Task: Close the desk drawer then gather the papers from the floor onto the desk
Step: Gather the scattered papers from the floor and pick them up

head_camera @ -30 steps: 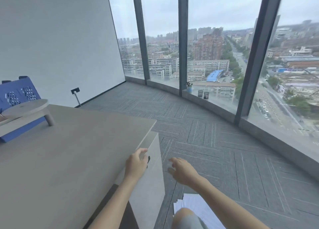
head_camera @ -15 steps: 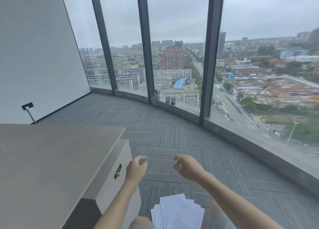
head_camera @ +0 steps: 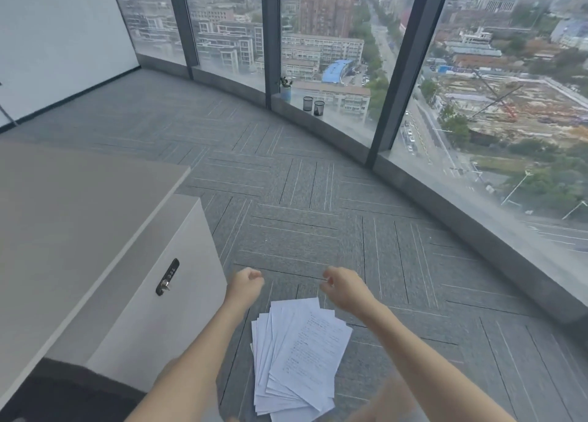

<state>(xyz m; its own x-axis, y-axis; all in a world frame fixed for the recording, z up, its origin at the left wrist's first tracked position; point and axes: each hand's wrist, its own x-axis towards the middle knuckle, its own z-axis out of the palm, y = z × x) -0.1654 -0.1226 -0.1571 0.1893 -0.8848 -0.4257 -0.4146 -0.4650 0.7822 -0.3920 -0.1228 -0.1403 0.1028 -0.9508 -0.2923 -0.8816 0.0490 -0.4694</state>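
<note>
Overall, the largest surface is the grey carpet floor (head_camera: 318, 199), which runs ahead of both grips to a curved wall of windows (head_camera: 334, 39) well beyond them.

Left of the left grip stands the table (head_camera: 63, 214), pale-topped. Its drawer unit (head_camera: 152, 319) sits under the top on the side nearest that grip. The drawer front lies flush with the unit, so it reads as closed. A dark combination lock (head_camera: 167, 277) is mounted on that front, near the left grip and apart from it.

Below and between the two grips lie the papers (head_camera: 299, 358), a fanned stack of white sheets resting on the floor, with faint print on the top sheet. The stack is closer to the person than either grip; neither grip touches it. The right forearm crosses above the stack's upper right corner in this view.

Left grip (head_camera: 246, 286): fingers curled into a loose fist, nothing seen inside it, held above the floor just right of the drawer unit.

Right grip (head_camera: 342, 286): fingers bent downward and partly curled, nothing seen in it, held level with the left grip and apart from it.

Far ahead of the grips, on the window sill (head_camera: 318, 116), stand two dark mesh cups (head_camera: 313, 105) side by side, with a small potted plant (head_camera: 285, 87) just left of them.
</note>
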